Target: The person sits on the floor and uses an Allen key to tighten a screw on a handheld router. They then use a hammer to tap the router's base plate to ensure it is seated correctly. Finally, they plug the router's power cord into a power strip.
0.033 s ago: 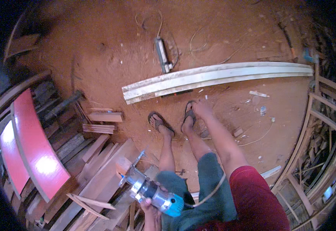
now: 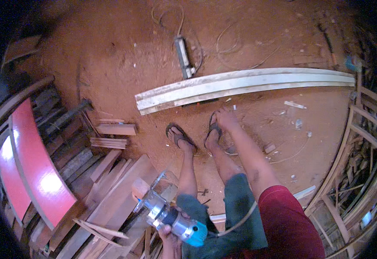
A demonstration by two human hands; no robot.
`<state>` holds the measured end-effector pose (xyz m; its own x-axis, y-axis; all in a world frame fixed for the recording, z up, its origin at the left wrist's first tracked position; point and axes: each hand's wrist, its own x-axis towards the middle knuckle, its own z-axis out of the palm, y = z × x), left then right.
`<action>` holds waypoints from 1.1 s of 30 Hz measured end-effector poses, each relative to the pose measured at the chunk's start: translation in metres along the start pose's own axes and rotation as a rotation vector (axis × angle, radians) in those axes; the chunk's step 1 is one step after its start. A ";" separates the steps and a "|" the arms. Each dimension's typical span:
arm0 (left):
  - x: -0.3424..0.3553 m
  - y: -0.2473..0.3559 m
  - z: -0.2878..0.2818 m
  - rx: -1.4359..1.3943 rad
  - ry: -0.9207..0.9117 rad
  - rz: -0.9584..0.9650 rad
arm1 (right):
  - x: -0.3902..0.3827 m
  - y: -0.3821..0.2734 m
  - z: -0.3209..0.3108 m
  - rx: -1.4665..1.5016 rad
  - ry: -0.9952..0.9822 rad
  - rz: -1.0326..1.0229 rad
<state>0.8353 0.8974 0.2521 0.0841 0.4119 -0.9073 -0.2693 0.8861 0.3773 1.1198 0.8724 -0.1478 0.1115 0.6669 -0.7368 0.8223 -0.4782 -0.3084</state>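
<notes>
My left hand [image 2: 167,237] is wrapped round a trim router [image 2: 173,218] with a silver body and a teal end cap. Its base and side guide point up and away from me, above the stacked boards. A pale cable [image 2: 240,221] runs from the router's teal end across my right thigh. My right arm reaches down and forward, and my right hand [image 2: 226,120] hangs beside my right sandal, fingers loosely apart. No object shows in it, though the fingertips are small and partly blurred.
A long white moulded board [image 2: 244,83] lies across the dirt floor beyond my feet. Behind it lies a power strip [image 2: 182,54] with its cord. Stacked timber [image 2: 110,194] and glossy red panels [image 2: 41,168] are at left. Wooden frames [image 2: 370,125] stand at right.
The router has turned slightly in my left hand's grip, and its base and guide show at a different angle. My right hand has barely moved.
</notes>
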 end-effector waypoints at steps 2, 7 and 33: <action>0.040 -0.011 -0.025 -0.026 0.025 -0.061 | 0.059 0.015 0.050 -0.054 0.235 -0.018; 0.098 -0.023 -0.053 -0.029 0.113 -0.136 | 0.107 0.015 0.116 -0.178 0.324 0.014; -0.032 0.139 0.034 0.081 -0.589 0.141 | -0.304 -0.109 -0.199 0.788 0.050 -0.135</action>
<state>0.8279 1.0149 0.3402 0.5753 0.5540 -0.6017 -0.2446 0.8185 0.5198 1.1077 0.8353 0.2298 0.0796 0.7640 -0.6402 0.1964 -0.6417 -0.7414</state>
